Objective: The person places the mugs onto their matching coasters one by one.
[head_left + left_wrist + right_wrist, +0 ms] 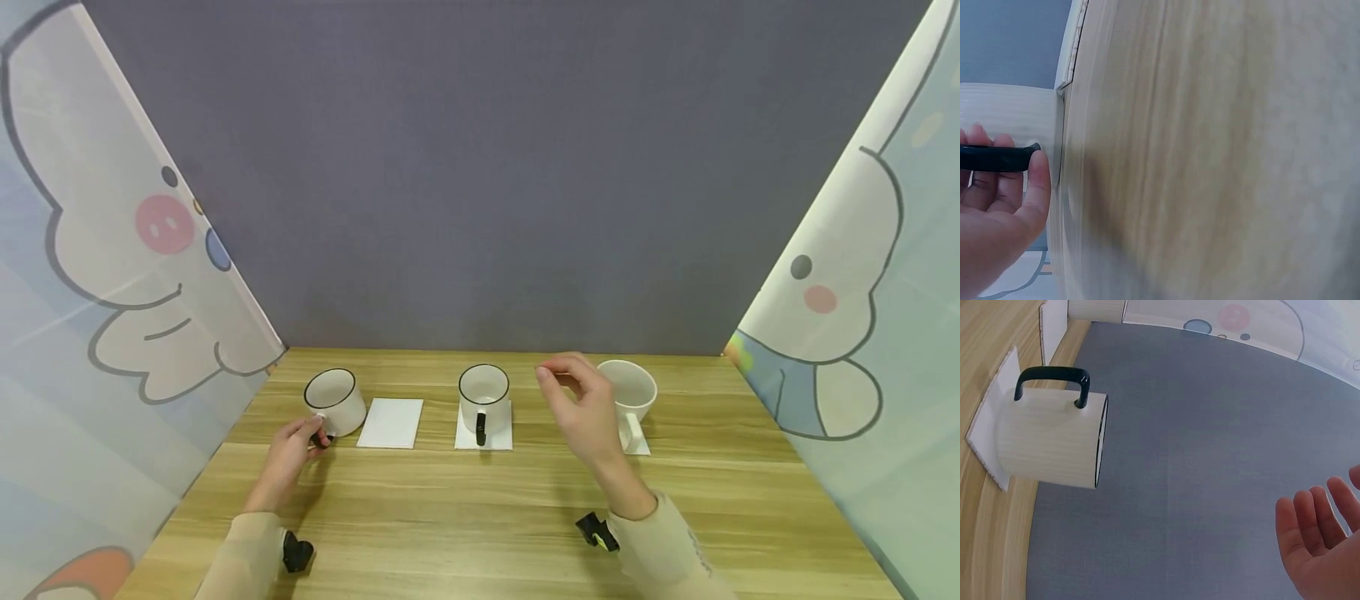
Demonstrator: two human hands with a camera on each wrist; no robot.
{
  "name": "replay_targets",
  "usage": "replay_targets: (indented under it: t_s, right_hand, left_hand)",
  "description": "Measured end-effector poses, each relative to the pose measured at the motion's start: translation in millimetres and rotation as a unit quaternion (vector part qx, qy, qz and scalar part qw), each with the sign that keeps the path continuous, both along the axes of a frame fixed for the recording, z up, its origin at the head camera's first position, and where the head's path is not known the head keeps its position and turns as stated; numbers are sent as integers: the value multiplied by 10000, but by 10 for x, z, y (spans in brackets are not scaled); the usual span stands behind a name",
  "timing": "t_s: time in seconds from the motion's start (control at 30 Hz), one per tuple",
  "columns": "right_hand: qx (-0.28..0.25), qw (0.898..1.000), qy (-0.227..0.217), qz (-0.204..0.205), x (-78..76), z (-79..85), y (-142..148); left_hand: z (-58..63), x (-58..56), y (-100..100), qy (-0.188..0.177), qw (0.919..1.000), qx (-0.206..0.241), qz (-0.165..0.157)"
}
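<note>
At the left of the table, my left hand (287, 457) grips the black handle (997, 158) of a white mug (345, 412) with a dark rim. The mug is upright, close beside the left edge of a white square coaster (392, 423). My right hand (585, 417) is raised above the table with nothing in it, fingers loosely bent. In the head view it overlaps part of a plain white mug (636, 392) on a coaster. To its left, another black-handled mug (483, 410) rests on its own coaster, handle toward me.
The wooden table (450, 517) ends at a grey back panel (495, 183). Cartoon-printed panels (112, 250) close off both sides. Black wrist devices are strapped at both sleeves (660, 537).
</note>
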State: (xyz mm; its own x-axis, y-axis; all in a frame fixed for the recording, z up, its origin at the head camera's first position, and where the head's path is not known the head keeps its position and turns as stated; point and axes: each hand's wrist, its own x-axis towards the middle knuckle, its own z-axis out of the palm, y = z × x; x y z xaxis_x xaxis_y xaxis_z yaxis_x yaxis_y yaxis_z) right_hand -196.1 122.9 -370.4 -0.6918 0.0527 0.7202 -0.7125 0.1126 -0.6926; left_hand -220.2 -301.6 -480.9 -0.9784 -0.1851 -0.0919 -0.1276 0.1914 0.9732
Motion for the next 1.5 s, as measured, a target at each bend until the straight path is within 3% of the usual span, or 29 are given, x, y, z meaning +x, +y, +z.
replay_targets:
  t_s: [0.63, 1.1, 1.5]
  right_hand:
    - [-79, 9997, 86, 194, -103, 139, -266]
    - [178, 9993, -338, 32, -192, 132, -486]
    - [313, 9986, -247, 346, -301, 54, -646]
  left_hand:
    - [-7, -13, -33, -137, 9999, 38, 27]
    - [7, -7, -18, 42, 9999, 115, 41]
    - [-10, -4, 0, 107, 9999, 120, 35]
